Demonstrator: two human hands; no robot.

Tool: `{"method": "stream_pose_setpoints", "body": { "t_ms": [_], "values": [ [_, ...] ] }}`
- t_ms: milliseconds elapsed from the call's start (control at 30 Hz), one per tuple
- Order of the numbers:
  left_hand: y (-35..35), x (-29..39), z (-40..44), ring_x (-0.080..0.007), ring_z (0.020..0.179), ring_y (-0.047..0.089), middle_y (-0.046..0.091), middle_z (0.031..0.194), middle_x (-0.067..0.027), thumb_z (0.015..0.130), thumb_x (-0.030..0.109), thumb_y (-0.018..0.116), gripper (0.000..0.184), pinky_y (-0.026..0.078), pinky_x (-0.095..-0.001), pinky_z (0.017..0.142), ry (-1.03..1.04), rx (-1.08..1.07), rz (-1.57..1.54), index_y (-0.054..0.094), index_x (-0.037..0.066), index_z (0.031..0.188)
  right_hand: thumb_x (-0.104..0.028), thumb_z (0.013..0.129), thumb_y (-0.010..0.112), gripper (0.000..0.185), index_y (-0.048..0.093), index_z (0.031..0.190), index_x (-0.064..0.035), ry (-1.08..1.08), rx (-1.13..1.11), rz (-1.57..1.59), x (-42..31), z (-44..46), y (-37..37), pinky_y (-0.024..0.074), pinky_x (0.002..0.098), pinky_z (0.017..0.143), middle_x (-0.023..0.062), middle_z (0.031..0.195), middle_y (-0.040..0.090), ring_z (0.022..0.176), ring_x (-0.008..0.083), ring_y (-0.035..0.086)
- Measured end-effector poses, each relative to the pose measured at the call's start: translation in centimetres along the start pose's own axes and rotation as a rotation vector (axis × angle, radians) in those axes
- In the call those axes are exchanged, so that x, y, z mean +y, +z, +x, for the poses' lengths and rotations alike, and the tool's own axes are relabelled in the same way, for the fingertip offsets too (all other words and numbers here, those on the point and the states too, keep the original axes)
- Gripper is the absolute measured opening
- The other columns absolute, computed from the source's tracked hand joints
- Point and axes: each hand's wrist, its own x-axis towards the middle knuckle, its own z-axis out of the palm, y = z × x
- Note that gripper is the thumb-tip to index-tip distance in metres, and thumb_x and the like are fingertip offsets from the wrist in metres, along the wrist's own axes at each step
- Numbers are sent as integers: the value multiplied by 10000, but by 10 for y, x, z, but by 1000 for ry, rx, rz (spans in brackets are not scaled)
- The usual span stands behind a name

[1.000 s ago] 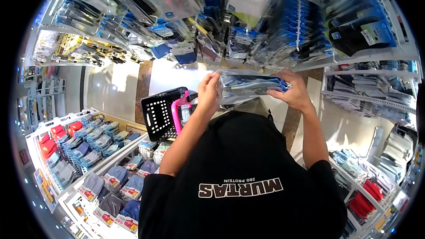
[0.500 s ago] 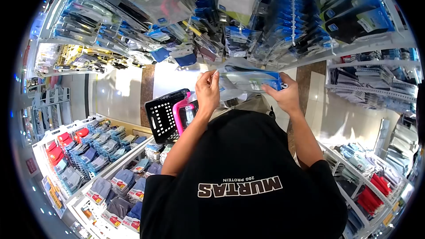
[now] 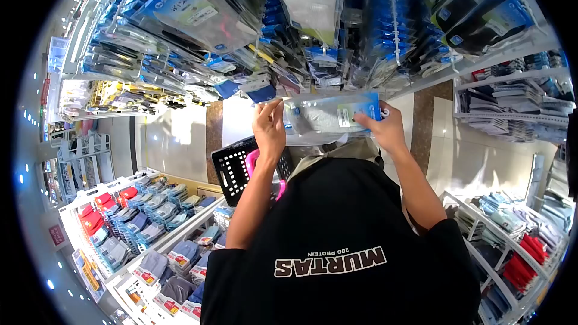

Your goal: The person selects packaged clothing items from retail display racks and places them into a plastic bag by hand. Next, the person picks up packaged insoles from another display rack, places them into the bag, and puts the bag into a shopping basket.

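A clear plastic package point(image 3: 319, 115) with pale grey contents, a blue header and a white label is stretched between my two hands, in front of my body. My left hand point(image 3: 269, 123) pinches its left end. On the blue end, my right hand point(image 3: 385, 125) has its thumb over the front, with the other fingers behind. Beside my left forearm is a black shopping basket point(image 3: 232, 165) with a pink handle point(image 3: 251, 162), partly covered by that arm.
A rack of hanging packages point(image 3: 307, 0) fills the far side, close beyond my hands. Behind on the left stands a display of folded garments point(image 3: 129, 222); shelves with red and light items point(image 3: 512, 241) stand on the right. Tiled floor point(image 3: 168, 138) runs between.
The package has turned so its front and label face up more flatly. My left hand has shifted slightly left and is partly over the basket side.
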Motion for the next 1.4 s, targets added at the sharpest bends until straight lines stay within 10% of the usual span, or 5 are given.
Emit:
{"method": "stream_pose_setpoints", "body": {
  "t_ms": [233, 500, 1100, 1233, 1400],
  "values": [
    [9, -11, -3, -71, 637, 414, 492, 703, 22, 935, 162, 643, 189, 336, -260, 562, -562, -34, -379, 690, -20, 930, -207, 684, 838, 412, 702, 1039, -46, -632, 6, -233, -5, -15, 9, 505, 343, 750, 89, 890, 691, 808, 244, 625],
    [14, -13, -3, -43, 621, 398, 502, 687, 43, 927, 226, 649, 248, 316, -237, 539, -532, 29, -401, 689, -14, 884, -158, 567, 803, 513, 718, 1073, -175, -1003, -122, -401, 0, -21, 5, 489, 388, 830, 35, 1008, 667, 913, 288, 581],
    [18, 21, -23, -123, 751, 519, 645, 775, -58, 899, 227, 655, 299, 434, -305, 695, -400, -282, -192, 671, -63, 970, -125, 659, 739, 451, 673, 1105, -109, -836, -479, -387, 33, 9, 48, 483, 388, 838, 70, 1026, 635, 959, 293, 582],
    [33, 22, -38, -21, 497, 369, 477, 628, 57, 928, 215, 643, 219, 245, -214, 423, -410, -261, -387, 679, 0, 943, -194, 703, 756, 477, 634, 1153, -95, -717, -407, -300, 97, 18, 92, 454, 407, 943, 121, 1126, 633, 1076, 326, 570],
    [34, 43, -56, -36, 569, 436, 568, 704, 23, 932, 209, 641, 246, 325, -210, 478, -507, -300, -505, 676, -34, 938, -257, 748, 749, 624, 509, 1300, -92, -472, -486, -684, 93, 7, 95, 413, 443, 1009, 161, 1270, 564, 1181, 358, 521]
  ]
}}
